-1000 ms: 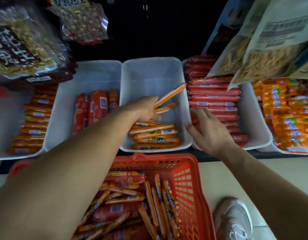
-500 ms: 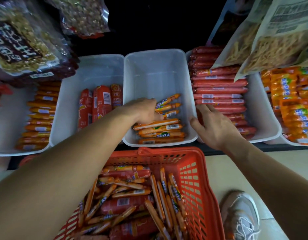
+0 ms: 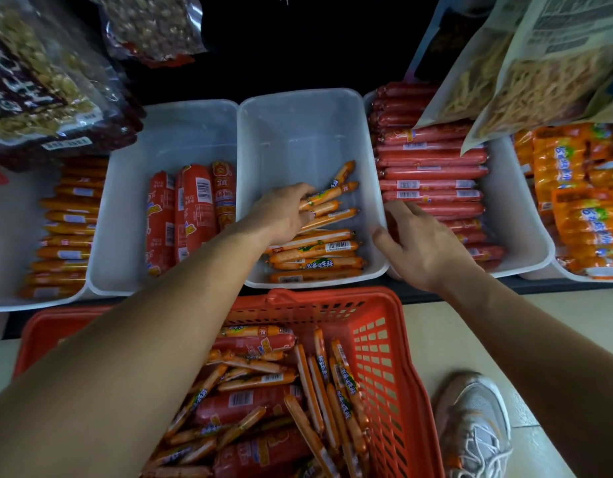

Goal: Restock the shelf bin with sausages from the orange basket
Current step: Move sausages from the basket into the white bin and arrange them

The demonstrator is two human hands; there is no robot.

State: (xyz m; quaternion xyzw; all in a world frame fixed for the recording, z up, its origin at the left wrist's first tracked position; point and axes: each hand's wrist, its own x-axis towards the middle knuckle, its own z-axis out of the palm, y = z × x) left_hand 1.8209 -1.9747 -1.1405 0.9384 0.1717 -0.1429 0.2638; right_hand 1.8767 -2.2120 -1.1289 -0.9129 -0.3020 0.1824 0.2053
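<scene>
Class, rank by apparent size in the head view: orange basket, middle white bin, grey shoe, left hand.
1. orange basket (nearer the camera, so flattered)
2. middle white bin
3. grey shoe, cut off by the frame
4. left hand

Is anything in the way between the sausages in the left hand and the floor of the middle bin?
Nothing visible. The left hand holds the thin orange sausages inside the middle bin, over bare floor behind the laid row. The right hand rests at the bin's right rim, aside.
</scene>
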